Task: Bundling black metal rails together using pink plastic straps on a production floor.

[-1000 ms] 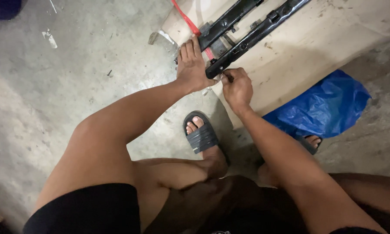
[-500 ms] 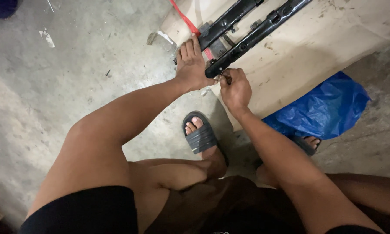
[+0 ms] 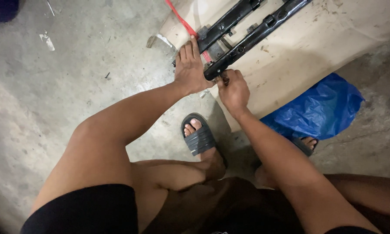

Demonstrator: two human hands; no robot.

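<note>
The left hand [image 3: 190, 69] lies flat, fingers together and stretched out, pressing down at the near end of a black metal frame [image 3: 247, 30] made of two long rails running side by side. That frame rests on a pale, stained board [image 3: 325, 52] laid on the concrete floor [image 3: 52, 108]. The right hand [image 3: 234, 89] is curled shut just beside the left, at the very end of the nearer rail, its fingers pinched on a small dark piece [image 3: 224, 79]; that may be a bolt or a little tool, but it is too small and shaded to tell. A red strap [image 3: 184, 21] runs from under the left fingers up along the board's edge. A crumpled blue plastic bag [image 3: 316, 112] lies against the board's near side, to the right of the right forearm. Below the hands, a foot in a dark grey slipper [image 3: 198, 136] stands on the floor, and a second slippered foot [image 3: 305, 143] peeks out beside the bag.
</note>
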